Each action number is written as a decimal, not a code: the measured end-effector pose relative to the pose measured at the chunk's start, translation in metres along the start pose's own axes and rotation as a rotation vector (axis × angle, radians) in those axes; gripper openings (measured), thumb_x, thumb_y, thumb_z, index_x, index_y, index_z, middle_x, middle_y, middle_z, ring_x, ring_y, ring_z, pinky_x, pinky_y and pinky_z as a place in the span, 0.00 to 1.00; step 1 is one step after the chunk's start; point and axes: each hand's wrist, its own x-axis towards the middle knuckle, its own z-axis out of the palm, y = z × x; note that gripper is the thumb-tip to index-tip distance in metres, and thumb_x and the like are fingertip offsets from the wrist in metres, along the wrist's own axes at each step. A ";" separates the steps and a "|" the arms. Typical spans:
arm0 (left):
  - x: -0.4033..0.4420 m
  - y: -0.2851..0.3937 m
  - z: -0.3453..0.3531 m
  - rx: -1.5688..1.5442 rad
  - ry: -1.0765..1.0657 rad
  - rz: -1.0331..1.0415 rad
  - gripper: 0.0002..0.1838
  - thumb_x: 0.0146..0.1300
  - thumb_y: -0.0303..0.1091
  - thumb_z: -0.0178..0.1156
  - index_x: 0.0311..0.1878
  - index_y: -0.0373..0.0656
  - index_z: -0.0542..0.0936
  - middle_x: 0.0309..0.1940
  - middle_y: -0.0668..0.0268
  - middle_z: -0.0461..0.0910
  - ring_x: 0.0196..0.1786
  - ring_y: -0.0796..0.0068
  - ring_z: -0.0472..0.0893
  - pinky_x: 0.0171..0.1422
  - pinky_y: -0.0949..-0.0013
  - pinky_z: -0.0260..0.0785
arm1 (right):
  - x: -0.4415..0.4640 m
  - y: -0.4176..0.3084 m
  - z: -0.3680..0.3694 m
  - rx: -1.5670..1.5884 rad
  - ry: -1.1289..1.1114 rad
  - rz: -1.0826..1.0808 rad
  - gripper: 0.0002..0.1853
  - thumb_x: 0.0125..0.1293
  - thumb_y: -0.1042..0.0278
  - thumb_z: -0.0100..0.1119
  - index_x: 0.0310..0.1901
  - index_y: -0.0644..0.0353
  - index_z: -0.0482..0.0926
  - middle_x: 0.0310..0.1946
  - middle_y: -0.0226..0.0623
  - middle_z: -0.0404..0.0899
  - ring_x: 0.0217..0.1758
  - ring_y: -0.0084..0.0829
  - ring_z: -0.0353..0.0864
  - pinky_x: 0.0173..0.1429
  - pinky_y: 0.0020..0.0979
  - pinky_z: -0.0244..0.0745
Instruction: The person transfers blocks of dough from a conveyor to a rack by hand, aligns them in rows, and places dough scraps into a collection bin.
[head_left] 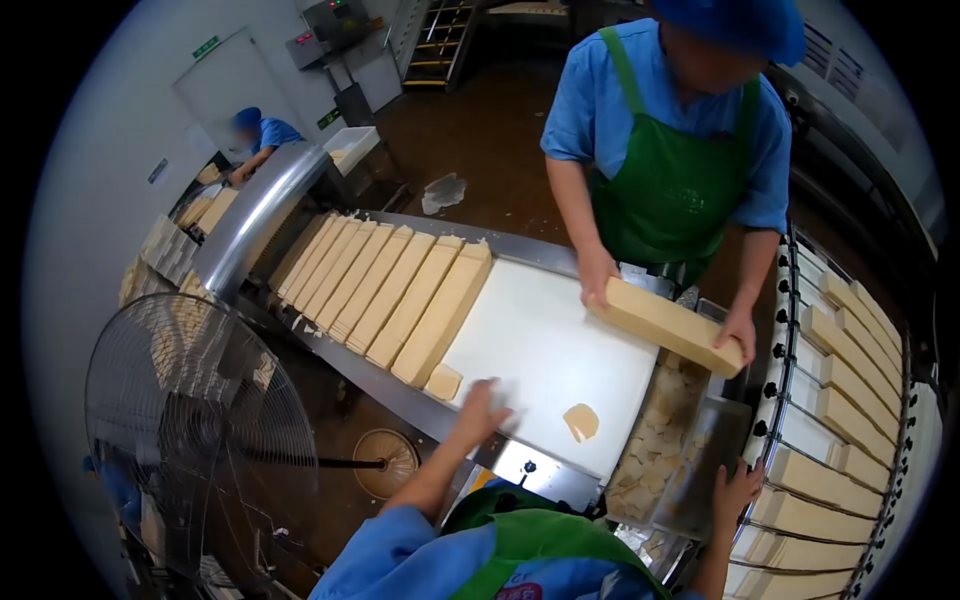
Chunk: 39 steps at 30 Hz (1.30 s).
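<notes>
My left hand (482, 411) is over the white conveyor belt (540, 340), its fingers apart and partly smeared by motion, with nothing in them. Near it lie a small pale piece (443, 381) and the closest of several long, pale-yellow layered blocks (442, 312), which look like stacked dough sheets. A thin round-edged scrap (580, 422) lies flat on the belt to the right. My right hand (738, 490) has its fingers spread at the near edge of the side conveyor (765, 440), beside a grey tray (708, 465), and holds nothing.
Across the belt, a co-worker in a green apron (665, 200) holds one long block (672, 325) in both hands. Scraps (650, 440) fill a bin at the belt's end. More blocks (820, 480) lie on the side conveyor. A large fan (200, 430) stands at left.
</notes>
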 end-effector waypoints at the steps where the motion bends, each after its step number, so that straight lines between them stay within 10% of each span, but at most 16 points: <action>1: 0.000 -0.020 -0.008 0.131 0.114 -0.099 0.41 0.52 0.41 0.69 0.65 0.34 0.62 0.60 0.44 0.65 0.65 0.46 0.64 0.68 0.55 0.59 | 0.000 -0.009 -0.005 -0.006 0.002 0.007 0.31 0.57 0.58 0.61 0.62 0.55 0.65 0.66 0.48 0.59 0.74 0.47 0.49 0.71 0.56 0.43; 3: 0.002 -0.065 -0.032 0.259 0.288 -0.313 0.45 0.48 0.44 0.71 0.65 0.34 0.61 0.59 0.41 0.64 0.62 0.42 0.64 0.66 0.51 0.59 | 0.002 -0.054 -0.032 0.317 0.118 -0.338 0.31 0.60 0.57 0.59 0.63 0.59 0.64 0.66 0.50 0.59 0.72 0.48 0.55 0.70 0.49 0.51; 6: 0.001 -0.100 -0.064 0.255 0.356 -0.518 0.47 0.45 0.43 0.73 0.65 0.33 0.59 0.59 0.39 0.61 0.61 0.41 0.64 0.65 0.49 0.60 | 0.009 -0.129 -0.090 0.920 -0.045 -0.393 0.29 0.64 0.59 0.56 0.63 0.62 0.63 0.66 0.50 0.61 0.64 0.45 0.65 0.66 0.41 0.59; 9: 0.012 -0.119 -0.076 0.207 0.348 -0.576 0.47 0.43 0.39 0.74 0.64 0.32 0.58 0.60 0.40 0.58 0.60 0.40 0.63 0.64 0.49 0.60 | 0.037 -0.181 -0.102 1.775 0.287 -0.288 0.23 0.68 0.62 0.51 0.61 0.61 0.65 0.60 0.46 0.66 0.56 0.36 0.70 0.62 0.37 0.64; 11: 0.019 -0.125 -0.076 0.116 0.351 -0.518 0.46 0.41 0.31 0.74 0.62 0.30 0.59 0.59 0.40 0.58 0.59 0.39 0.63 0.64 0.50 0.61 | 0.056 -0.216 -0.081 1.555 0.510 -0.197 0.19 0.69 0.64 0.50 0.58 0.61 0.67 0.52 0.41 0.70 0.52 0.31 0.71 0.60 0.33 0.65; 14: 0.029 -0.113 -0.073 0.058 0.318 -0.501 0.45 0.42 0.29 0.74 0.62 0.30 0.59 0.57 0.40 0.58 0.58 0.39 0.64 0.63 0.51 0.61 | 0.046 -0.316 -0.084 1.067 -0.248 -0.313 0.12 0.63 0.68 0.58 0.47 0.59 0.75 0.45 0.42 0.75 0.53 0.37 0.73 0.57 0.33 0.68; 16: 0.032 -0.095 -0.076 -0.024 0.280 -0.488 0.45 0.42 0.28 0.74 0.62 0.30 0.58 0.57 0.38 0.58 0.59 0.39 0.64 0.63 0.52 0.62 | 0.048 -0.359 -0.006 0.764 -0.265 -0.765 0.17 0.58 0.65 0.62 0.49 0.58 0.77 0.53 0.46 0.75 0.60 0.46 0.70 0.62 0.41 0.66; 20: 0.039 -0.080 -0.085 0.083 0.187 -0.526 0.48 0.47 0.40 0.73 0.64 0.29 0.55 0.57 0.39 0.61 0.59 0.41 0.65 0.61 0.51 0.62 | 0.029 -0.459 0.036 0.360 -0.407 -0.714 0.32 0.62 0.53 0.56 0.63 0.63 0.65 0.67 0.53 0.57 0.71 0.48 0.54 0.72 0.44 0.53; 25: 0.040 -0.097 -0.072 0.288 -0.022 -0.543 0.54 0.55 0.62 0.59 0.69 0.30 0.47 0.60 0.40 0.61 0.59 0.46 0.68 0.62 0.37 0.50 | 0.029 -0.566 0.049 0.412 -0.410 -0.622 0.38 0.66 0.46 0.49 0.70 0.62 0.53 0.72 0.51 0.47 0.73 0.49 0.50 0.72 0.45 0.51; 30: 0.038 -0.108 -0.066 0.328 -0.090 -0.520 0.54 0.58 0.60 0.58 0.69 0.27 0.44 0.60 0.39 0.58 0.57 0.41 0.69 0.63 0.40 0.52 | 0.043 -0.644 0.042 0.371 -0.402 -0.684 0.35 0.67 0.40 0.43 0.72 0.44 0.54 0.75 0.46 0.39 0.74 0.46 0.50 0.71 0.42 0.53; 39: 0.055 -0.089 -0.081 0.130 -0.333 -0.672 0.59 0.59 0.59 0.58 0.67 0.18 0.34 0.67 0.24 0.40 0.69 0.32 0.53 0.71 0.58 0.53 | 0.058 -0.667 0.036 0.354 -0.627 -0.439 0.41 0.53 0.45 0.61 0.68 0.46 0.57 0.72 0.46 0.43 0.66 0.53 0.59 0.63 0.52 0.62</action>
